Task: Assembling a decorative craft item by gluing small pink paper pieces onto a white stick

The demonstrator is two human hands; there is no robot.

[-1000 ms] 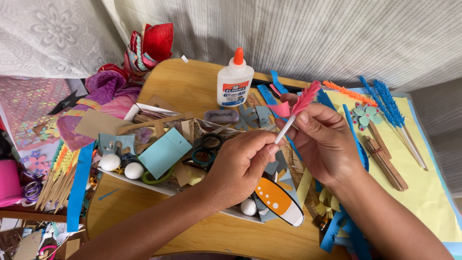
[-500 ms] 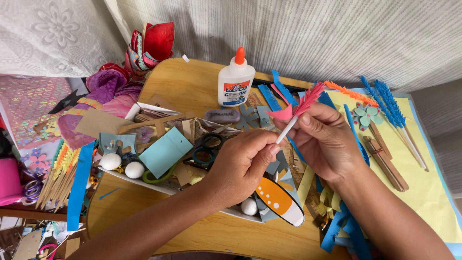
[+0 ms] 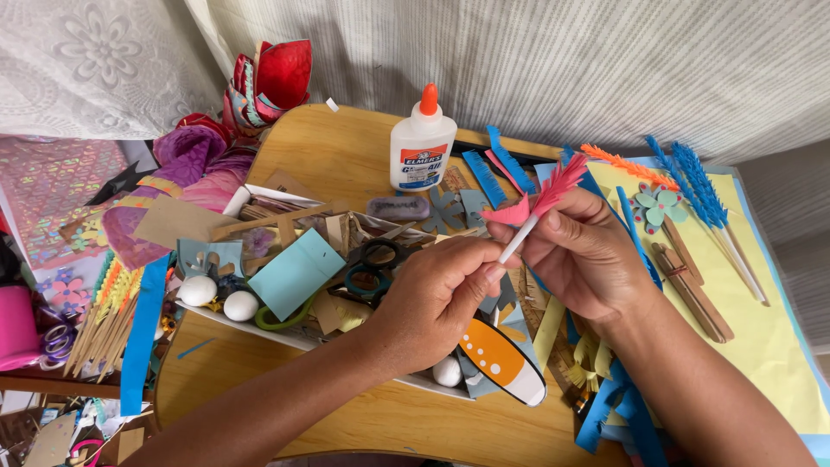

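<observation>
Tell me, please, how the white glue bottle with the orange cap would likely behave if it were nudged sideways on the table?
The glue bottle stands upright and is tall and flat-sided for its base, so a nudge near the orange cap would probably tip it rather than slide it. It looks like smooth plastic on the wooden table, so a low push may slide it. How full it is cannot be seen.

Both forearms were bare, with no sleeves in view. The left hand [image 3: 437, 298] and right hand [image 3: 584, 255] wore no gloves, rings or watch; fingernails were short and unpainted.
</observation>
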